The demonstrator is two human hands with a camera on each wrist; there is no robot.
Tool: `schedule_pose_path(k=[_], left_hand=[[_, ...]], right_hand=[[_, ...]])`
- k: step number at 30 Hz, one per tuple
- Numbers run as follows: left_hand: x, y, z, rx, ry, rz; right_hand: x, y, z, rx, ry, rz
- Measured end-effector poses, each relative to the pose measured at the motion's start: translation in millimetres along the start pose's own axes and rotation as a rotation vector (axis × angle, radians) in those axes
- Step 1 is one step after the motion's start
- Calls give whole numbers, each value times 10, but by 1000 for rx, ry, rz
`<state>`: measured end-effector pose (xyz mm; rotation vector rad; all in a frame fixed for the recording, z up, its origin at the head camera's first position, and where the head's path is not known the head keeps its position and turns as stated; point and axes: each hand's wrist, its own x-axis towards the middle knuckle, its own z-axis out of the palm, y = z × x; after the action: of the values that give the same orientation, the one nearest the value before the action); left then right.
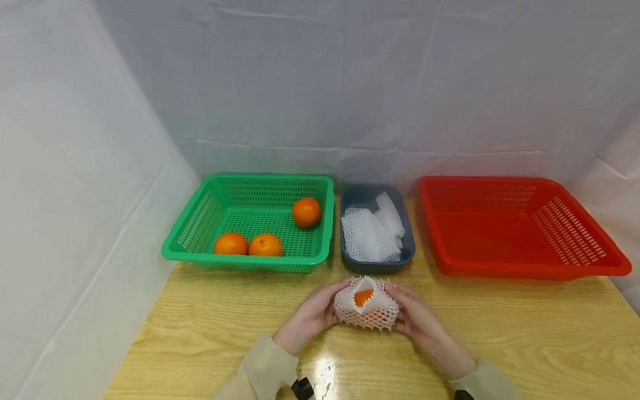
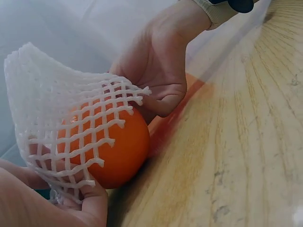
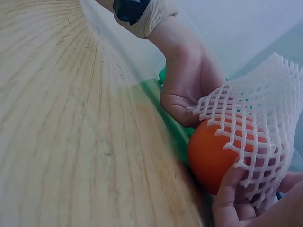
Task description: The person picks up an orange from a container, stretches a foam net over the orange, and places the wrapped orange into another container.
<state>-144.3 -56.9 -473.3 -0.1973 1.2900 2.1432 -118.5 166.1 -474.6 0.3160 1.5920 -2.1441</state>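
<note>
A white foam net sleeve [image 1: 346, 314] is drawn over an orange [image 1: 363, 297], whose peel shows through the opening on top and through the mesh. In the left wrist view the lower part of the orange [image 2: 124, 158] bulges bare below the net's edge, close over the table. My left hand [image 1: 312, 312] pinches the net's left side between thumb and fingers. On the opposite side my right hand [image 1: 422, 319] grips the net's edge, its fingertips against the fruit in the right wrist view. Some fingers of both hands are hidden behind the net.
A green basket [image 1: 170, 253] with three oranges stands at the back left. Beside it, a dark blue-grey bin [image 1: 411, 250] contains folded foam nets [image 1: 367, 236]. At the back right is a red basket [image 1: 530, 271]. White sheeting [image 1: 310, 83] rises behind them and along the left.
</note>
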Motion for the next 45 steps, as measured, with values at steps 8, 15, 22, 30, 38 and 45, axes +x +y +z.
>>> schedule_pose_path(k=[8, 15, 22, 30, 38, 45], left_hand=[[-1, -67, 43, 28, 73, 20], [5, -85, 57, 118, 121, 44], [17, -123, 65, 249, 149, 91], [19, -142, 98, 274, 163, 137], [-6, -106, 155, 198, 222, 173], [-50, -25, 219, 179, 261, 211]], right_hand=[[8, 50, -22, -27, -16, -6], [2, 57, -68, -23, -100, -37], [24, 88, -101, -72, -128, -48], [-8, 101, 9, -190, 14, -73], [-20, 96, 130, -87, 42, -104], [-25, 36, 117, 7, -266, -122]])
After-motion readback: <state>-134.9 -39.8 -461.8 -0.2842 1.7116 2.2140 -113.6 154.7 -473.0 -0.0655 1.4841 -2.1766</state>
